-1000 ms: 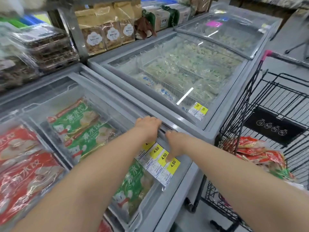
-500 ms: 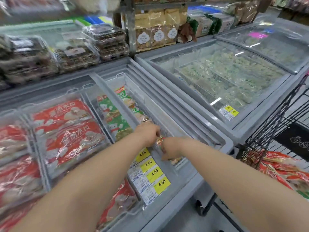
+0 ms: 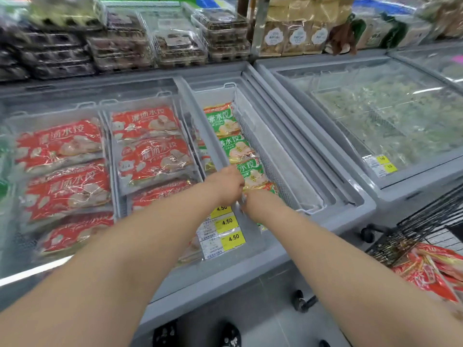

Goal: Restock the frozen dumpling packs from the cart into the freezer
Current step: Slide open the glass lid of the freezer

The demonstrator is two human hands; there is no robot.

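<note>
The grey chest freezer [image 3: 333, 211] has its glass sliding lid [image 3: 150, 221] pushed to the left, and its right bay is uncovered. Green dumpling packs [image 3: 238, 149] lie in a row in that open bay. Red dumpling packs [image 3: 152, 146] show under the glass further left. My left hand [image 3: 226, 182] and my right hand [image 3: 248, 200] both hold the lid's right edge, close together, just above the yellow 4.50 price labels [image 3: 226, 222]. At the lower right, a black wire cart [image 3: 413, 229] holds several red dumpling packs [image 3: 431, 269].
A second freezer [image 3: 375, 116] with a closed glass lid stands to the right, touching the first. Behind both, shelves carry stacked clear plastic trays [image 3: 175, 43] and brown bags [image 3: 293, 36]. A cart wheel [image 3: 303, 300] and my shoes [image 3: 230, 334] are on the floor below.
Both hands have slid the glass lid leftward, uncovering the bay with the green packs. The view has swung left, so the cart now sits at the lower right corner.
</note>
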